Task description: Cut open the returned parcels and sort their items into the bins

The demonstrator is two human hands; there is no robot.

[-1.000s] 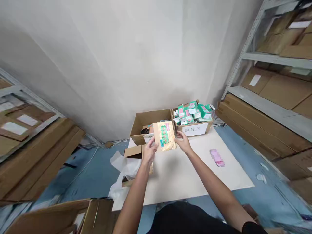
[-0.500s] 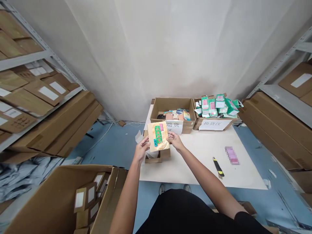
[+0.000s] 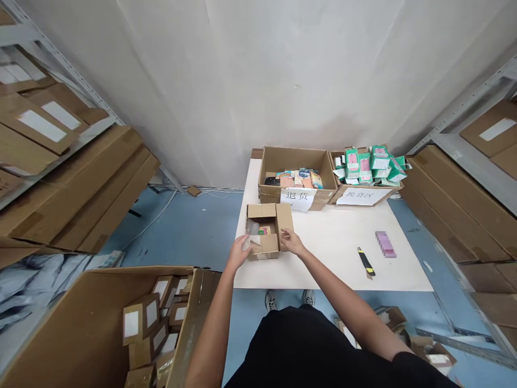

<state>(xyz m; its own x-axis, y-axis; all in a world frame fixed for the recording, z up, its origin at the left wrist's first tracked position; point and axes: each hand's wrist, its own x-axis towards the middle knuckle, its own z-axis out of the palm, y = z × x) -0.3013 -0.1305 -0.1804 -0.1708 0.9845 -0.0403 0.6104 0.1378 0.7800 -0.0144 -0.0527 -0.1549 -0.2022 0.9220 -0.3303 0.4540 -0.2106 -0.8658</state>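
Small brown carton [image 3: 267,246], flaps open.
My left hand [image 3: 239,252] clasps it, right hand [image 3: 291,242] rests loose on it; white table [image 3: 339,258], shelving [image 3: 462,148].

The white table [image 3: 331,269] bears a small carton [image 3: 270,243] at nine o'clock, a brown box [image 3: 297,196] at twelve, a box of green packs [image 3: 365,195] at one, a pink item [image 3: 385,244] at three and a utility knife [image 3: 365,262] at four.

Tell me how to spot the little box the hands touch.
Find the white table. At its near left corner sits a small open cardboard box, left hand and right hand on it. Unlike the bigger boxes behind, it shows no paper label.
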